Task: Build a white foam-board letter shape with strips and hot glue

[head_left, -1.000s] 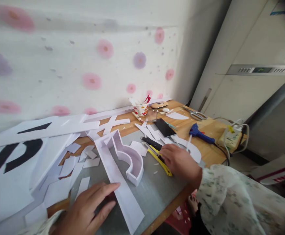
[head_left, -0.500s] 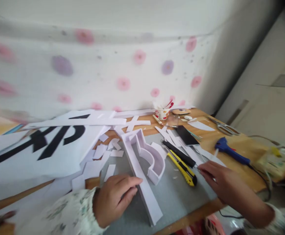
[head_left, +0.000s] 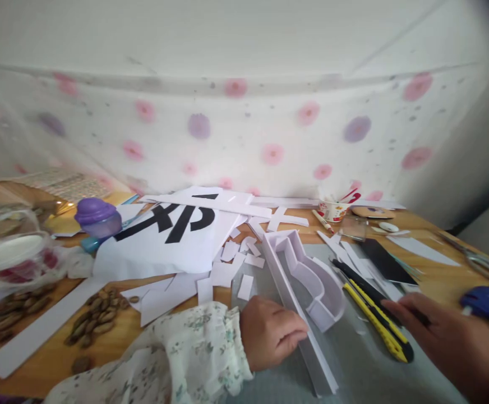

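Observation:
My left hand [head_left: 270, 334] is curled, its fingertips closed on the edge of a long white foam strip [head_left: 301, 322] that runs along a grey cutting mat [head_left: 354, 365]. Against the strip's far side stands a white curved foam letter shape [head_left: 318, 286]. My right hand [head_left: 446, 336] lies low over the mat at the right, fingers stretched out towards a yellow utility knife [head_left: 377, 320], close to it. A black utility knife [head_left: 356, 278] lies just beyond the yellow one.
White offcuts and a sheet printed with black letters [head_left: 173, 235] cover the wooden table's middle. A blue glue gun [head_left: 486, 300], scissors [head_left: 484, 264], a black phone [head_left: 383, 261] and a cup [head_left: 332, 210] are at the right. At the left stand a purple-lidded bottle [head_left: 97, 216] and brown nuts [head_left: 97, 320].
The view has swung left, showing the table's left end. My right hand has drawn back from the knives to the right. My left hand has curled up against the strip.

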`<state>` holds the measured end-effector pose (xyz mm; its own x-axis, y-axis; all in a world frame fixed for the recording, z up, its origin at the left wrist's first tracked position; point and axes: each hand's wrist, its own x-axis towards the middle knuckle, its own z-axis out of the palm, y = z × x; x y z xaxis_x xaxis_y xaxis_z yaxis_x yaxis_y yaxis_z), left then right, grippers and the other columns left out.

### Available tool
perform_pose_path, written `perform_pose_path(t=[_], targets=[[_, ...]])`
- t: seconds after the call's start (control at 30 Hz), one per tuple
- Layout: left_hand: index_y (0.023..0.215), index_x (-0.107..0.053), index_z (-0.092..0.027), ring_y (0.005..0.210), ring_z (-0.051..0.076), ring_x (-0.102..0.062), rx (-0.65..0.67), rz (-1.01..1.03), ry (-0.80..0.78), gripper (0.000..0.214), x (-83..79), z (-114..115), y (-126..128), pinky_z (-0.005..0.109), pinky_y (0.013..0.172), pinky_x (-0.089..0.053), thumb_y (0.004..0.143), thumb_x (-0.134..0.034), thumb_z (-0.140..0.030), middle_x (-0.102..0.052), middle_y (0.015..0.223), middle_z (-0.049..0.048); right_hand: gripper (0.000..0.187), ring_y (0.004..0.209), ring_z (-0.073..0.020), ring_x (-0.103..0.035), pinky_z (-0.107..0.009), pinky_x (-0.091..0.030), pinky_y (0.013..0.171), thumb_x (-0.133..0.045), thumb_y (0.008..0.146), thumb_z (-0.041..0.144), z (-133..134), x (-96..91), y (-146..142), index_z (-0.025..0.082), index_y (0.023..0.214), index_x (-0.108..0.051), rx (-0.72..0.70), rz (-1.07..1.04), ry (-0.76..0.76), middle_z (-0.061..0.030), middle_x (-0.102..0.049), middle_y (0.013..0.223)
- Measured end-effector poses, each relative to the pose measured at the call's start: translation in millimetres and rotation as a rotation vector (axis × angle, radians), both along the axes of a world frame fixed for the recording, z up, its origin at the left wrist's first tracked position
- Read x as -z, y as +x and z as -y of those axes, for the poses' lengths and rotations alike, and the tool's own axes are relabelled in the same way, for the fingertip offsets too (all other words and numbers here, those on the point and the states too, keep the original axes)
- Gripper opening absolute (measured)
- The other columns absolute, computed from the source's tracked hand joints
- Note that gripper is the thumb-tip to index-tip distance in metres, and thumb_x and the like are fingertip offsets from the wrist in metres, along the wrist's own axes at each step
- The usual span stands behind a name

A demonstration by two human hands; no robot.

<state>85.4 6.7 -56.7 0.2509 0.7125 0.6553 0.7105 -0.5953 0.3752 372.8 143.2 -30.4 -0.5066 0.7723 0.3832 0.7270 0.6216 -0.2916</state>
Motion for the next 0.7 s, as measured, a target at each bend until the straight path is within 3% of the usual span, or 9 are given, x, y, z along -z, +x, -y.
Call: perform_pose_path(t=[0.13,0.17,0.3,0.33,0.4,0.5,0.6,0.7], targets=[[0.09,-0.065,-0.025,0.062,0.015,-0.069,-0.012,-0.037,-0.055,0.015,10.9,-2.7,1.7,0.028,0.06,-0.047,0.091,-0.051,-0.031,-0.075,0.073,-0.0013,0.025,0.076,-0.0217,-0.067,-0.033,-0.05,0.069,-0.043,0.094,0.035,-26.8,-40.6,-61.3,0.023,0.088,-0.064,-0.203,-0.002,0.112,-0.0101,-0.071,0.087],[0.09,-0.064,-0.026,0.062,0.015,-0.069,-0.02,-0.045,-0.065,0.014,13.8,-3.4,1.9,0.029,0.06,-0.047,0.09,-0.051,-0.032,-0.075,0.073,-0.001,0.03,0.079,-0.0215,-0.067,-0.033,-0.05,0.072,-0.037,0.096,0.029,-34.8,-51.2,-84.1,0.02,0.088,-0.065,-0.263,0.075,0.112,-0.011,-0.07,0.089],[0.089,-0.064,-0.028,0.058,0.017,-0.067,-0.041,-0.053,-0.056,0.012,22.4,-5.8,0.7,0.032,0.055,-0.046,0.088,-0.053,-0.033,-0.073,0.067,-0.0004,0.022,0.094,-0.0197,-0.064,-0.031,-0.047,0.086,-0.046,0.092,0.018,-67.0,-79.8,-186.8,0.016,0.097,-0.068,-0.393,0.205,0.103,-0.0102,-0.069,0.102],[0.088,-0.064,-0.028,0.057,0.018,-0.067,-0.052,-0.044,-0.041,0.012,23.2,-6.4,-0.3,0.033,0.055,-0.045,0.087,-0.053,-0.033,-0.072,0.066,-0.0002,0.02,0.1,-0.0204,-0.063,-0.032,-0.046,0.09,-0.054,0.09,0.018,-74.7,-82.1,-211.4,0.016,0.104,-0.068,-0.42,0.248,0.095,-0.0109,-0.068,0.111],[0.088,-0.063,-0.028,0.059,0.019,-0.068,-0.076,-0.006,-0.021,0.012,23.2,-7.6,-3.1,0.033,0.056,-0.047,0.087,-0.052,-0.033,-0.072,0.067,0.0004,0.034,0.114,-0.0235,-0.057,-0.039,-0.045,0.097,-0.064,0.087,0.026,-88.5,-81.5,-255.2,0.016,0.12,-0.061,-0.461,0.328,0.087,-0.0102,-0.062,0.124],[0.087,-0.063,-0.027,0.059,0.018,-0.067,-0.061,0.03,-0.053,0.013,21.8,-9.8,-7.9,0.032,0.055,-0.049,0.085,-0.051,-0.027,-0.071,0.067,0.001,0.039,0.113,-0.0253,-0.057,-0.049,-0.048,0.094,-0.061,0.091,0.036,-101.9,-72.1,-302.7,0.017,0.125,-0.056,-0.443,0.414,0.075,-0.0101,-0.057,0.128],[0.085,-0.064,-0.026,0.053,0.017,-0.064,-0.041,0.012,-0.13,0.013,22.7,-12.1,-10.7,0.031,0.049,-0.047,0.082,-0.051,-0.025,-0.069,0.063,0.0023,0.037,0.106,-0.0235,-0.06,-0.046,-0.052,0.089,-0.059,0.093,0.036,-104.5,-63.9,-327.9,0.017,0.125,-0.056,-0.42,0.456,0.048,-0.0097,-0.058,0.125],[0.085,-0.066,-0.026,0.059,0.018,-0.067,-0.066,0.012,-0.182,0.013,25.7,-14.1,-10.9,0.03,0.053,-0.05,0.08,-0.054,-0.025,-0.071,0.067,0.0039,0.035,0.103,-0.0223,-0.061,-0.044,-0.053,0.087,-0.058,0.093,0.035,-99.0,-68.2,-334.5,0.017,0.124,-0.056,-0.42,0.445,0.029,-0.0092,-0.059,0.123]])
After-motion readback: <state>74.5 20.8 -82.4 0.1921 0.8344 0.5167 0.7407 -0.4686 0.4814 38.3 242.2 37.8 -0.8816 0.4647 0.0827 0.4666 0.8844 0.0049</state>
